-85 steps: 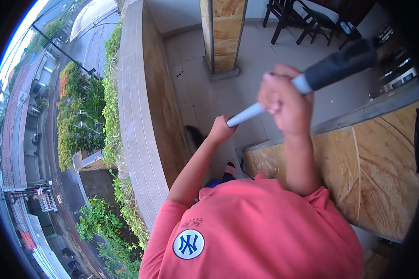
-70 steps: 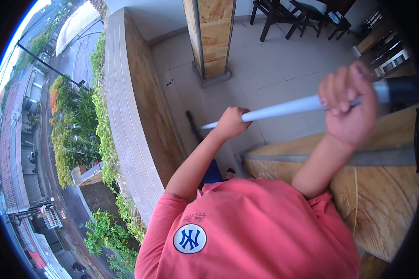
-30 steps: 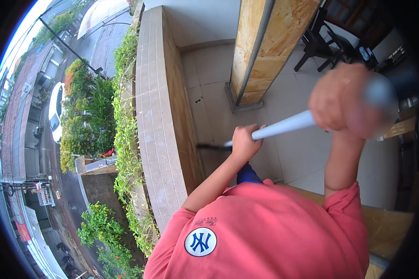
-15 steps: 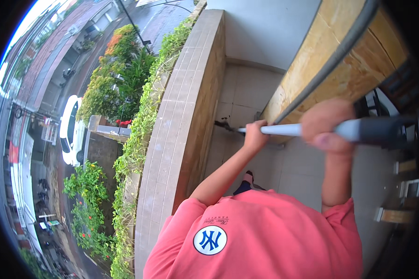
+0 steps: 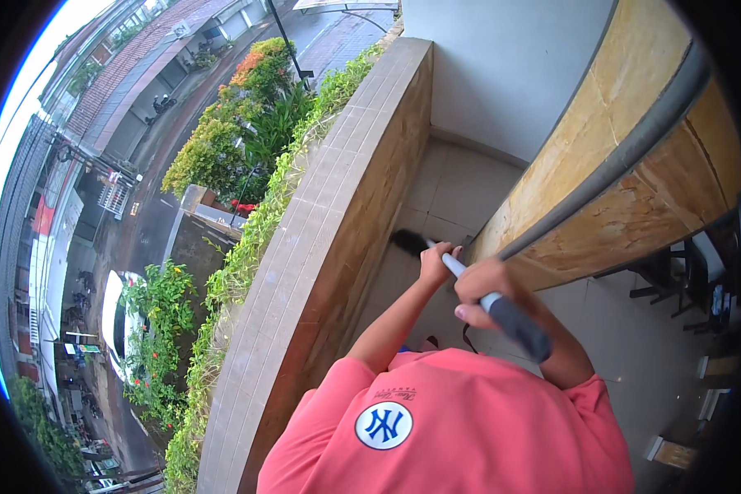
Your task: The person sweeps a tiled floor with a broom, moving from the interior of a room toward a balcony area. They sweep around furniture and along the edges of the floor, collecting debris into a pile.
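Observation:
A broom (image 5: 514,325) with a light grey pole, a dark grip end and a black head (image 5: 409,242) slants across in front of my body. Its head is at the floor, by the foot of the low wall. Lower on the pole, my left hand (image 5: 437,263) is closed around it. My right hand (image 5: 484,286), slightly blurred, grips the pole just below the dark end. That end points back toward my chest. Part of the pole near the head is hidden behind my left hand.
Along the left runs a low tiled wall (image 5: 305,247) with creeping plants (image 5: 247,267) on its outer side. A stone-clad pillar (image 5: 617,189) with a dark edge strip stands close on the right. Beyond it are dark chairs (image 5: 675,276). Pale tiles (image 5: 449,185) cover the floor.
My right hand and the broom's grip end have swung left and toward my body. The black head shows more plainly beside the wall. My view has turned somewhat.

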The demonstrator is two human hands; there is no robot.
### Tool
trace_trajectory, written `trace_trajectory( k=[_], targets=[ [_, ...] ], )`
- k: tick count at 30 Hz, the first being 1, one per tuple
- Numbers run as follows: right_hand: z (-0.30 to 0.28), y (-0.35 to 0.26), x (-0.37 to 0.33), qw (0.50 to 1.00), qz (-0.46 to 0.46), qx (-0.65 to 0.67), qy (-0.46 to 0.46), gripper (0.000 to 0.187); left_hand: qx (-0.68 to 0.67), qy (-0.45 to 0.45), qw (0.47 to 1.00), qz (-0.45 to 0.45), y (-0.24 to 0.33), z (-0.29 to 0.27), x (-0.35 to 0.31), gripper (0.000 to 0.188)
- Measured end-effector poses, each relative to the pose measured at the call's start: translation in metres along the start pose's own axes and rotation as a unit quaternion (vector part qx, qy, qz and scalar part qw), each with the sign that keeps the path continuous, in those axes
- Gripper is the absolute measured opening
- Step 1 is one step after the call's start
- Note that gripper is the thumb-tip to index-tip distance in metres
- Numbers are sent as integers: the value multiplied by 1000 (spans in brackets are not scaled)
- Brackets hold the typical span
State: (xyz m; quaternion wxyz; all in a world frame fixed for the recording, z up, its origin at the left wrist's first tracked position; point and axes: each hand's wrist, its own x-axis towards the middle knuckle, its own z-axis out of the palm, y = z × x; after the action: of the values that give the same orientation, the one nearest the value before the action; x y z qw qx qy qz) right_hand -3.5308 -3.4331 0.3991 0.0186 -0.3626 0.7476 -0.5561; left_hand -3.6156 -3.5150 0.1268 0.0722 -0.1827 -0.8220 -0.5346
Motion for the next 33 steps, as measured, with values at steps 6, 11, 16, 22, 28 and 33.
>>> trace_trajectory(
  k=[6, 11, 16, 22, 28, 33],
  targets=[
    [-70, -42, 6, 979, -79, -133, 136, 22, -34, -36, 999, 11, 95, -2, 54, 28],
    [-118, -71, 5, 953, -6, 258, 155, 20, -10, -128, 990, 61, 128, -5, 44, 20],
    [-103, 26, 24, 909, 54, 272, 310, 25, 40, -148, 988, 13, 42, 15, 50, 12],
    [-110, 63, 48, 991, 13, 21, 132, 25, 8, -104, 995, -6, 8, 44, 115, 25],
    [-146, 38, 103, 959, 2, -123, 257, 22, -40, -104, 990, 83, 45, 28, 206, 28],
    [-197, -4, 120, 944, -12, 214, 252, 25, -57, -164, 980, 97, 89, -3, 210, 25]
  ],
)
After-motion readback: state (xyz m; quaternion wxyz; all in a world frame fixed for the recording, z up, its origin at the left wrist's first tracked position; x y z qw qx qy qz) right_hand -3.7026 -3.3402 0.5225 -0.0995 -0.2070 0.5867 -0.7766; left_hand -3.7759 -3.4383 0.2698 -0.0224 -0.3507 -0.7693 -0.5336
